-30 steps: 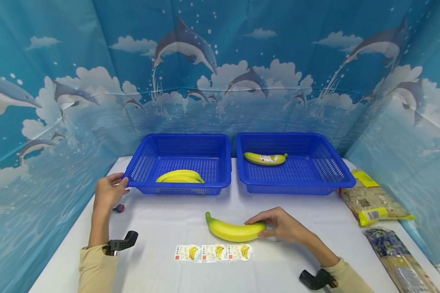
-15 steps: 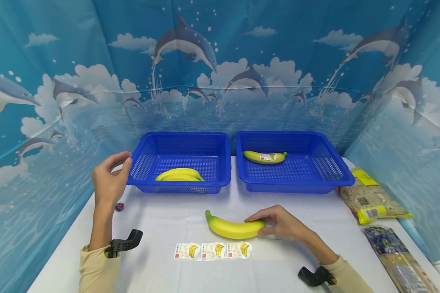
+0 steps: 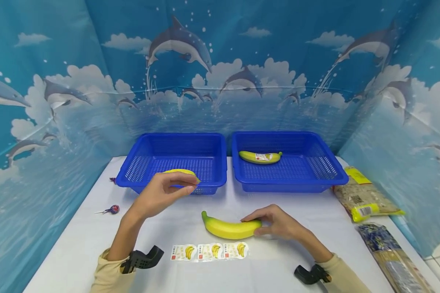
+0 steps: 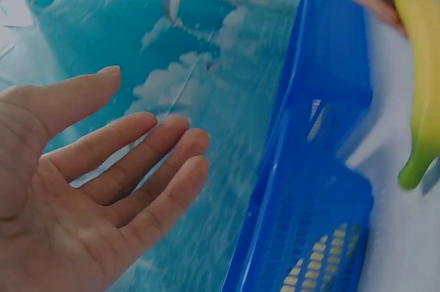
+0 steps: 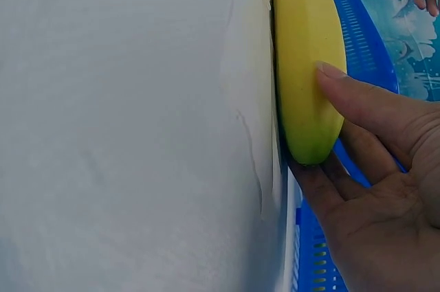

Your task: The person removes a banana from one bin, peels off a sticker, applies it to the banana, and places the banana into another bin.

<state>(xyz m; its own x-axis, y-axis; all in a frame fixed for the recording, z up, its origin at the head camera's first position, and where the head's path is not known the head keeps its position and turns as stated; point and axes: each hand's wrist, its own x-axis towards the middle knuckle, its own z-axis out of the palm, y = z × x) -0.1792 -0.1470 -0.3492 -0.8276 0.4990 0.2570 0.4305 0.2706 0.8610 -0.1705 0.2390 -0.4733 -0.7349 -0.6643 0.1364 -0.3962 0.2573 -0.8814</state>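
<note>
On the white table a yellow banana (image 3: 230, 228) with a green stem lies lengthwise, and my right hand (image 3: 278, 223) grips its right end between thumb and fingers. In the right wrist view the thumb presses the banana's (image 5: 308, 51) side. My left hand (image 3: 161, 196) is in the air in front of the left blue basket (image 3: 220, 162), holding nothing; its fingers are spread loosely in the left wrist view. Behind it, more yellow bananas (image 3: 181, 171) lie partly hidden in that basket. Just in front of the gripped banana is a strip of banana-picture stickers (image 3: 210, 252).
A second blue basket (image 3: 289, 185) at the right holds a banana (image 3: 260, 157) bearing a sticker. Beside it lie a yellow-labelled bag (image 3: 366, 195) and a long packet (image 3: 394, 258). A lollipop (image 3: 113, 209) is at the left. Dolphin-printed curtain stands behind.
My left hand has let go of the left basket's rim and moved right, across the basket's front. The right hand keeps its grip on the banana, which stays in place.
</note>
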